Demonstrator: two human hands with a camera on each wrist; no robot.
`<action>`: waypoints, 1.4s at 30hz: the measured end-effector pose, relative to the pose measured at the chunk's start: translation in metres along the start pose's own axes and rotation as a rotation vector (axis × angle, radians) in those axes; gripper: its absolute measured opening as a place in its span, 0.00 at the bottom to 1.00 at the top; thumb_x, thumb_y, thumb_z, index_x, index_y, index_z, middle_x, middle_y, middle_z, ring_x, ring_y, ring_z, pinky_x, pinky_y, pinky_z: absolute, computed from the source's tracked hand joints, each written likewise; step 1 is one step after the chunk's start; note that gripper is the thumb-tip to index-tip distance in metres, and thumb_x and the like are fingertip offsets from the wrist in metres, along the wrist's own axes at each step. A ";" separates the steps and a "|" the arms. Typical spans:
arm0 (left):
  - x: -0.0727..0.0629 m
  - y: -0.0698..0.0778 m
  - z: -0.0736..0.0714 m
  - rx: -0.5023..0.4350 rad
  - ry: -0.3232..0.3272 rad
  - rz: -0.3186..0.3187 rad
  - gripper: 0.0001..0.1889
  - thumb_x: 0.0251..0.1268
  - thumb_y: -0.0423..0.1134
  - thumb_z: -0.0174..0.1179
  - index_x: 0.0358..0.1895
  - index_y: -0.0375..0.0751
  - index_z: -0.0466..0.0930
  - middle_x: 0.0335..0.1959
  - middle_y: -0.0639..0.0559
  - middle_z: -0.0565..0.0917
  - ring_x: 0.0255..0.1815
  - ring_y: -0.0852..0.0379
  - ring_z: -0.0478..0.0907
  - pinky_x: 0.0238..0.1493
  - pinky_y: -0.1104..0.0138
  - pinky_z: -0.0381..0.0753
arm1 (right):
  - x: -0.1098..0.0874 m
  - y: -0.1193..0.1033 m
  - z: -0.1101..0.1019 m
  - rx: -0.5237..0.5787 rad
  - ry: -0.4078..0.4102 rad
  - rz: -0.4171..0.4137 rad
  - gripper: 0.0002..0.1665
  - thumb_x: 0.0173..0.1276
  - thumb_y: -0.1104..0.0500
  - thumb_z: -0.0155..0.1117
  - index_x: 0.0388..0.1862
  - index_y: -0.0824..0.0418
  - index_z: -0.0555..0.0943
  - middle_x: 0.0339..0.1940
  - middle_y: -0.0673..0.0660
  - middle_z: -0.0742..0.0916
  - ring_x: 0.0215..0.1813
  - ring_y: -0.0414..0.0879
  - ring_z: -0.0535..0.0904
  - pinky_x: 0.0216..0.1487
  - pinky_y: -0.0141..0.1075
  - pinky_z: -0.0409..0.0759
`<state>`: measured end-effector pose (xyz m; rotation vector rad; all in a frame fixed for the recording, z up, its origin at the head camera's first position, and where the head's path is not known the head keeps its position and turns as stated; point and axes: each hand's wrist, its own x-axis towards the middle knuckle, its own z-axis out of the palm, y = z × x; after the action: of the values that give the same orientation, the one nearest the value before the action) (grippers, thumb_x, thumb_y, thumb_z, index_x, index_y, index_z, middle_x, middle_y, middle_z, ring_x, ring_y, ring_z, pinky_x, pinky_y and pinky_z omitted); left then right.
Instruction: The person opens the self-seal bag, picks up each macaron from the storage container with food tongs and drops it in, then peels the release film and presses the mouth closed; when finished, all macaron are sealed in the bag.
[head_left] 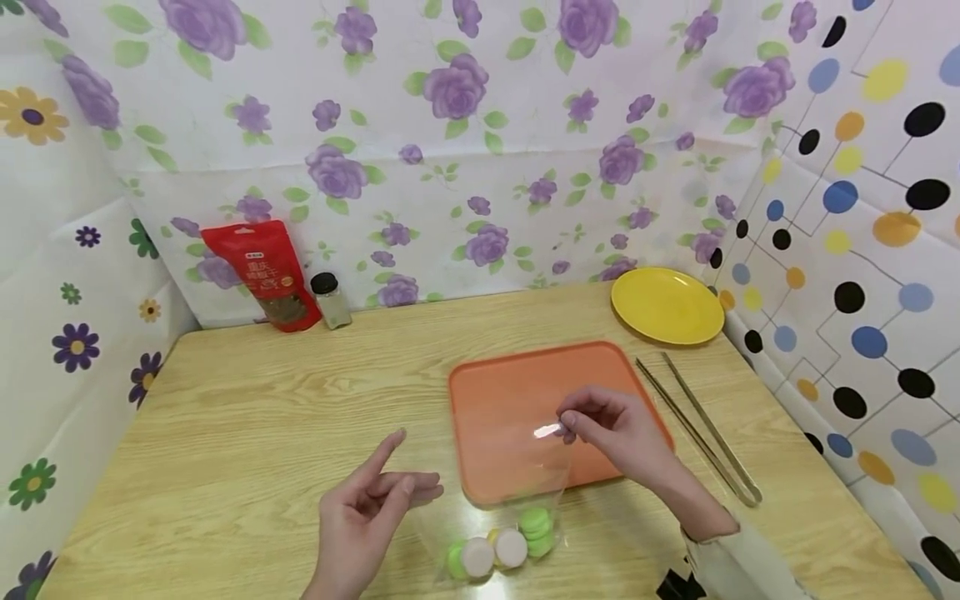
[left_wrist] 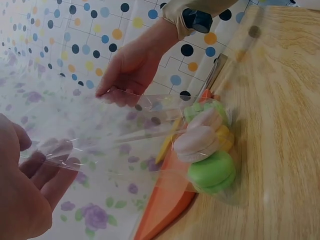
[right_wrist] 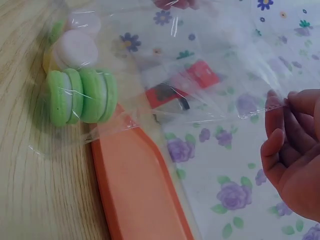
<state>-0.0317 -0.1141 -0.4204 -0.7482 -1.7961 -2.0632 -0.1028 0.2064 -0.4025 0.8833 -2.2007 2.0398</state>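
A clear plastic bag (left_wrist: 115, 135) hangs between the two hands. Light green macarons (head_left: 536, 532), pale pinkish ones (left_wrist: 196, 143) and a yellow one (left_wrist: 225, 138) sit at its bottom, close over the table's front. My right hand (head_left: 611, 429) pinches the bag's upper edge between thumb and index finger, above the orange tray. At the opposite side of the bag's mouth is my left hand (head_left: 367, 508), index finger extended and thumb apart from the fingers. In the left wrist view its fingertips (left_wrist: 62, 150) show through the film, touching the bag's edge.
An orange tray (head_left: 517, 400) lies mid-table, with metal tongs (head_left: 708, 429) to its right and a yellow plate (head_left: 667, 306) behind. A red pouch (head_left: 262, 275) and black-lidded jar (head_left: 331, 302) stand at the back left. Patterned cloth walls (head_left: 465, 167) enclose the table.
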 end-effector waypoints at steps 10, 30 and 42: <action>0.013 0.002 -0.003 0.128 0.040 -0.058 0.14 0.70 0.17 0.51 0.55 0.23 0.79 0.31 0.37 0.88 0.31 0.52 0.88 0.40 0.61 0.86 | -0.006 -0.004 0.000 -0.006 0.026 -0.029 0.08 0.71 0.75 0.59 0.46 0.69 0.82 0.33 0.62 0.87 0.32 0.48 0.85 0.32 0.38 0.85; 0.023 0.000 -0.009 0.050 0.055 -0.114 0.10 0.72 0.20 0.52 0.51 0.27 0.77 0.27 0.37 0.87 0.28 0.50 0.88 0.35 0.54 0.87 | -0.003 -0.005 -0.001 0.081 -0.015 -0.026 0.11 0.72 0.76 0.56 0.51 0.77 0.79 0.35 0.62 0.87 0.34 0.49 0.85 0.34 0.41 0.86; 0.022 -0.010 -0.018 -0.073 -0.020 -0.047 0.17 0.70 0.15 0.49 0.51 0.33 0.82 0.32 0.41 0.88 0.33 0.52 0.88 0.32 0.54 0.87 | -0.002 0.000 -0.004 0.152 -0.036 0.020 0.11 0.73 0.75 0.56 0.50 0.71 0.82 0.36 0.58 0.89 0.34 0.45 0.86 0.34 0.36 0.86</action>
<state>-0.0584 -0.1277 -0.4173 -0.7555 -1.7736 -2.1693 -0.1023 0.2107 -0.4024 0.9205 -2.1029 2.2435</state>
